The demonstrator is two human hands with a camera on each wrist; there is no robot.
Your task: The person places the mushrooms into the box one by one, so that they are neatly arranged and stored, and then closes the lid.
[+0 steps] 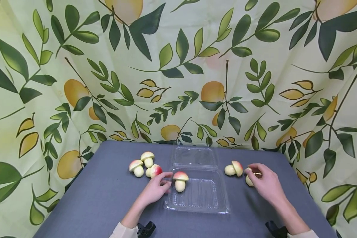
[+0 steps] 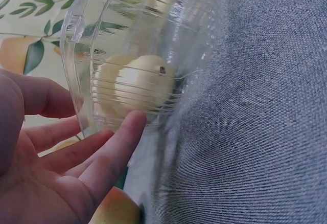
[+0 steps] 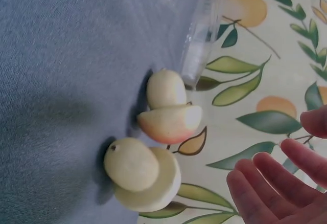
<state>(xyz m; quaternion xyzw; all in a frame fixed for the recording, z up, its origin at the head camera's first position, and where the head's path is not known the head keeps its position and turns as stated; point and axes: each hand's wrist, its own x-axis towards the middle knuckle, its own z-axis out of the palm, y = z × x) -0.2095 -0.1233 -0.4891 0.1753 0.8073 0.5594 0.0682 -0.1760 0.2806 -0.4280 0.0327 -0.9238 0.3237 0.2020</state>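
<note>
A clear plastic clamshell container (image 1: 196,210) lies with its lid folded back, and one toy mushroom (image 1: 180,185) with a red-topped cap sits at the left of its tray. My left hand (image 1: 154,192) is beside the tray's left wall; in the left wrist view its extended fingers (image 2: 115,155) are right at the ribbed side. To the right of the container, my right hand (image 1: 267,185) hovers by a pale mushroom (image 1: 249,180), partly covering it in the head view. From the right wrist, its loosely bent fingers (image 3: 265,183) appear apart from that mushroom (image 3: 132,165), holding nothing.
Another mushroom (image 1: 230,170) lies between the container and my right hand. Three more mushrooms (image 1: 137,169) are grouped left of the container. The hinged lid (image 1: 194,156) extends toward the back edge of the grey table (image 1: 101,198). A leaf-and-fruit patterned cloth (image 1: 178,82) hangs behind.
</note>
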